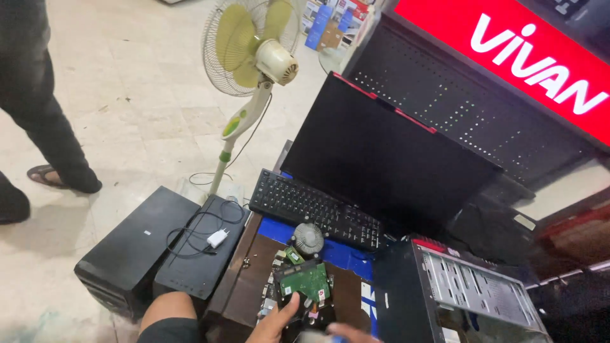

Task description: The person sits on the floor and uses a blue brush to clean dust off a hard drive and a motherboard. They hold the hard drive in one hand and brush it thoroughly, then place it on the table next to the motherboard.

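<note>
At the bottom edge of the head view, the left hand (pixel 274 322) rests against the lower left corner of a hard drive (pixel 306 286), thumb raised along its side and fingers spread, not closed around it. The right hand (pixel 352 331) shows only as a blurred strip at the frame edge just below and right of the drive; whether its fingers are apart or together cannot be told.

The hard drive lies flat on the brown wooden bench (pixel 244 279), green circuit board facing up, near the bench's front. Small loose parts lie scattered just left of and above it, too small to identify. A round cooler fan (pixel 309 238) with a metal finned body sits just beyond the drive, on a blue mat (pixel 337 253).

Behind the fan, a black keyboard (pixel 314 208) lies at an angle, and a dark monitor (pixel 381 155) leans tilted behind it, screen off. To the right of the drive stands an open computer case (pixel 464 292), its side panel off and metal frame exposed.

Left of the bench, on the tiled floor (pixel 127 95), two black computer cases (pixel 159 248) lie side by side; a white charger (pixel 217 238) with its black cord rests on the nearer one. A pedestal fan (pixel 251 47) with yellow-green blades stands beyond them. Another person's dark trouser leg (pixel 38 95) and sandalled foot appear at the upper left.
</note>
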